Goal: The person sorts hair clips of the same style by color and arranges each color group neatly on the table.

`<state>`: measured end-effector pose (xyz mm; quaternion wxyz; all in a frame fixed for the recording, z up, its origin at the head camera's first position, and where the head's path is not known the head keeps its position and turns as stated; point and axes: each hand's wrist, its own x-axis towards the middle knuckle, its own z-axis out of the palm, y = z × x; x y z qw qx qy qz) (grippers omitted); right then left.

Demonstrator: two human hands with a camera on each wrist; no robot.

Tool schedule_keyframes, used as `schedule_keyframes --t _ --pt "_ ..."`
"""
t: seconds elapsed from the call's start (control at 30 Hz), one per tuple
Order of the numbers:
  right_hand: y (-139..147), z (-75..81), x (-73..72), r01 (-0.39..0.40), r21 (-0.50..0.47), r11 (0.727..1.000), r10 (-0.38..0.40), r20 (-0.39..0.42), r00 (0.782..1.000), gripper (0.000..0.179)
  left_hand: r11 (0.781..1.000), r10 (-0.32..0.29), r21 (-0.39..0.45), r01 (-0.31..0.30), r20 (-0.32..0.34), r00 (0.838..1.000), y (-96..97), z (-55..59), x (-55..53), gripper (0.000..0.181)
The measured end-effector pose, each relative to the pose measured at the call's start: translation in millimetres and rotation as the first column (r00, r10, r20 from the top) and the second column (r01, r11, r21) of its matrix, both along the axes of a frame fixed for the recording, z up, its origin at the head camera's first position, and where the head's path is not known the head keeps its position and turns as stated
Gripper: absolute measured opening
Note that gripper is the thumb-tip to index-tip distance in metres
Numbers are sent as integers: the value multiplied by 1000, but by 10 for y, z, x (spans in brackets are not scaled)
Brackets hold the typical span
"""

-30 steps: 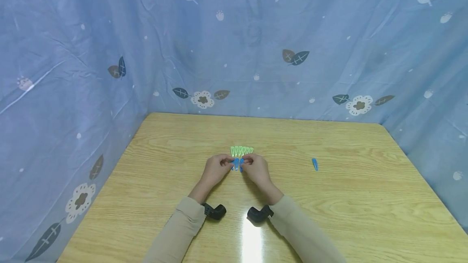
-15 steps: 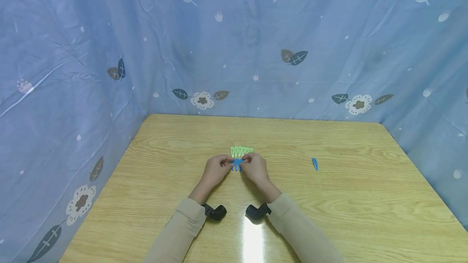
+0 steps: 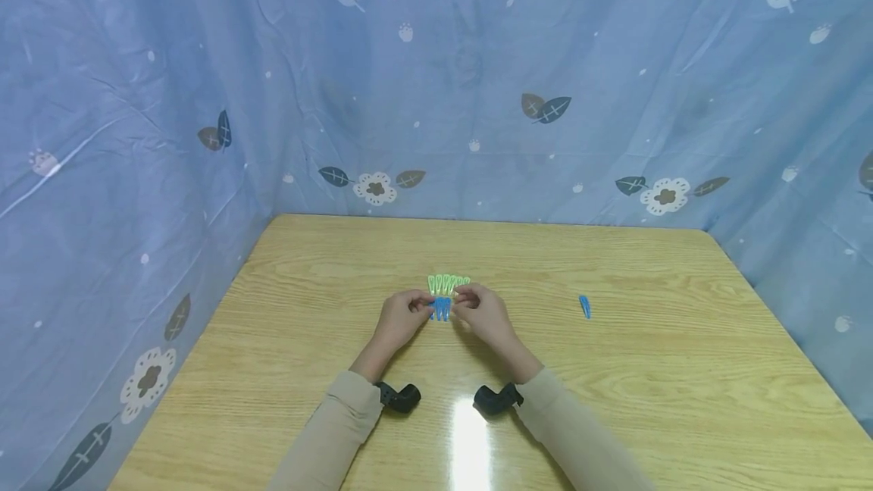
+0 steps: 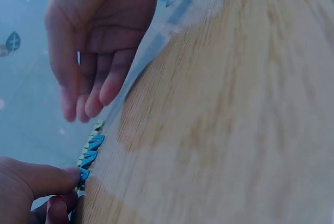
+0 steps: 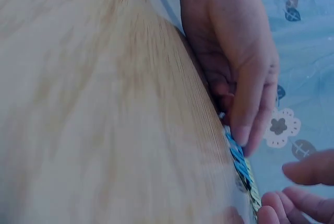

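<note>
Several blue snap hair clips point(image 3: 442, 309) lie side by side in a short row on the wooden table. Just behind them runs a row of light green hair clips point(image 3: 439, 284). At the left end of the blue row, my left hand point(image 3: 399, 320) pinches a blue hair clip point(image 4: 84, 174) between thumb and fingers, which partly cover it. My right hand point(image 3: 486, 317) is just right of the blue row, apart from it, its thumb and fingers spread with nothing between them. It hides part of the green row's right end.
A lone blue hair clip point(image 3: 585, 306) lies farther right on the table point(image 3: 668, 370). A blue patterned curtain point(image 3: 470, 67) hangs behind the table and along its sides. Black wrist devices point(image 3: 401, 398) are worn on both forearms.
The right hand slid a blue hair clip left against the others, then let it go and drew slightly right. The left hand stays at the row's left end.
</note>
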<state>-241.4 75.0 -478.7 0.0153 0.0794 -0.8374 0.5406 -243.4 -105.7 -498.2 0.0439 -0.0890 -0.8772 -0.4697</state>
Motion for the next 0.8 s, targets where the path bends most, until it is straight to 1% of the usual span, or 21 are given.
schedule_keyframes --t 0.17,0.2,0.3,0.43,0.63,0.8 --pt "157 12 12 -50 -46 998 50 -15 999 34 1000 0 -3 0 -9 1000 -4 -2 -8 14" --pt "199 20 19 -54 -49 997 53 -15 998 34 1000 -3 -3 3 -16 1000 -2 1 -7 14" --pt "344 48 45 -66 -45 997 65 -23 998 34 1000 2 5 -1 -10 1000 4 9 5 14" --pt "595 78 65 -53 -2 999 53 -30 998 36 1000 2 20 -2 -2 1000 12 8 8 14" --pt "958 102 60 -12 -2 1000 12 -48 999 37 1000 9 13 -9 1 1000 3 -15 -2 14" --pt "1228 120 79 13 9 1000 -12 -38 999 41 1000 9 20 -9 -1 1000 9 -2 9 14"
